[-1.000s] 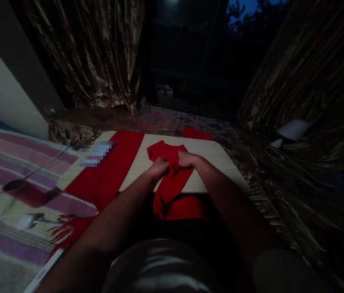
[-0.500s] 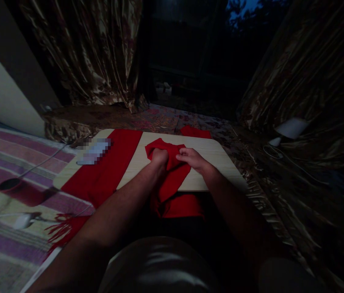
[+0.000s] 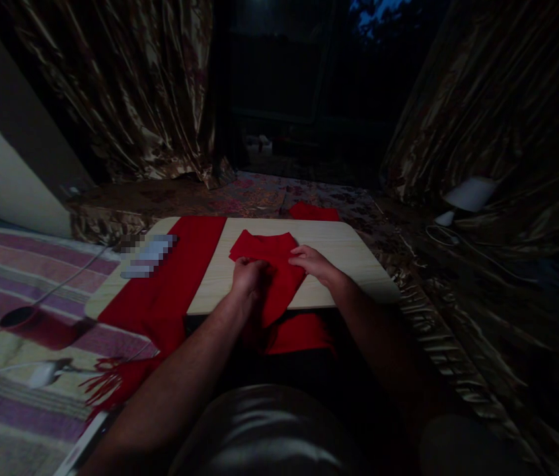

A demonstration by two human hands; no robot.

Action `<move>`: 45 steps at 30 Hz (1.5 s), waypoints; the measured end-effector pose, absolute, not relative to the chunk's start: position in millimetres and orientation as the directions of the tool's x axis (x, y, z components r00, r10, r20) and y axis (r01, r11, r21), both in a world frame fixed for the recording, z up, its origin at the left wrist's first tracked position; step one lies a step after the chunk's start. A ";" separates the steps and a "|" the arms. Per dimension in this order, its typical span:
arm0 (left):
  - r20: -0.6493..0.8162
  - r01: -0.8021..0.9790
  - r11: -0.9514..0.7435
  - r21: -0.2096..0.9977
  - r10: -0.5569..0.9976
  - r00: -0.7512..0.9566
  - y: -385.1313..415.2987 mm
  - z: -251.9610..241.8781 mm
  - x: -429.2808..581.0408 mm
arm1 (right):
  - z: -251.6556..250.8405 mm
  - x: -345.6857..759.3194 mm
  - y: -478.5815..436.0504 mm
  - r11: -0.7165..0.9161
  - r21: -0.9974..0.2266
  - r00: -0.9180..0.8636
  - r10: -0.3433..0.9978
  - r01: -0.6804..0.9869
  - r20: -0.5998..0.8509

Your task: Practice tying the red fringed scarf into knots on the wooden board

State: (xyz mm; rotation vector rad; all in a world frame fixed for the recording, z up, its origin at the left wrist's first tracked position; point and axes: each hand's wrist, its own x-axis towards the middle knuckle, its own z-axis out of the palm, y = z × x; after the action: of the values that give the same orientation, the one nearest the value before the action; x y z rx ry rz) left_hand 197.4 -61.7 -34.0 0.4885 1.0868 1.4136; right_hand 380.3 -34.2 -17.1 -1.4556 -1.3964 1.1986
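Note:
A folded red cloth lies on the light wooden tabletop, its lower end hanging over the front edge. My left hand is closed on the cloth's left edge, thumb on top. At the right edge, my right hand pinches the cloth between thumb and fingers. The cloth's top part is spread fairly flat, with a crease across it. More red fabric shows below the table edge; whether it joins the cloth I cannot tell. Left of my hands, a red fringed scarf is draped across the table.
A blurred-out flat object lies on the scarf. A red cup-like container and a white plug with cables sit on the striped bedding. Beyond the table are red fabric, curtains and a small white lamp.
The bunched cloth has been opened out flatter on the table. My left hand has moved left and toward me, to the cloth's edge. My right hand stays at the right side. The view has shifted slightly.

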 end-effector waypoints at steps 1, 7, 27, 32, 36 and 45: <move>-0.299 -0.520 0.166 0.838 0.936 -0.184 -61.7 -33.6 197.7 | -18.2 380.8 -34.9 -0.100 -0.953 -0.074 0.989 0.287 -0.126; -0.250 -0.371 0.206 0.905 0.965 -0.075 -56.0 -30.6 198.5 | -10.3 377.1 -28.9 0.014 -0.948 -0.245 0.967 0.317 -0.068; -0.286 -0.441 0.334 0.833 0.942 0.174 -57.2 -19.9 189.4 | -4.4 373.6 -19.3 -0.170 -0.982 -0.213 0.965 -0.080 -0.149; -0.375 -0.420 0.445 0.790 0.895 0.243 -54.1 -9.0 186.8 | 1.3 376.8 -24.0 -0.091 -0.987 -0.214 0.975 -0.132 -0.061; -0.393 -0.317 0.438 0.841 0.898 0.200 -68.9 -10.8 180.4 | -0.4 382.6 -23.7 -0.098 -0.995 -0.225 0.969 0.028 -0.101; 0.139 0.737 -0.075 0.672 0.990 -0.025 -104.0 1.4 126.5 | -6.9 387.9 -7.0 0.016 -0.643 0.073 0.991 0.765 0.112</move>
State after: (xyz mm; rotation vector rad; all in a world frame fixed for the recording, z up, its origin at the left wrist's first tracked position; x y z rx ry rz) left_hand 126.5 -104.0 1.4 1.8557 1.8031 0.8506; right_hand 387.9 -7.0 -6.9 -1.7982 -1.7416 0.5231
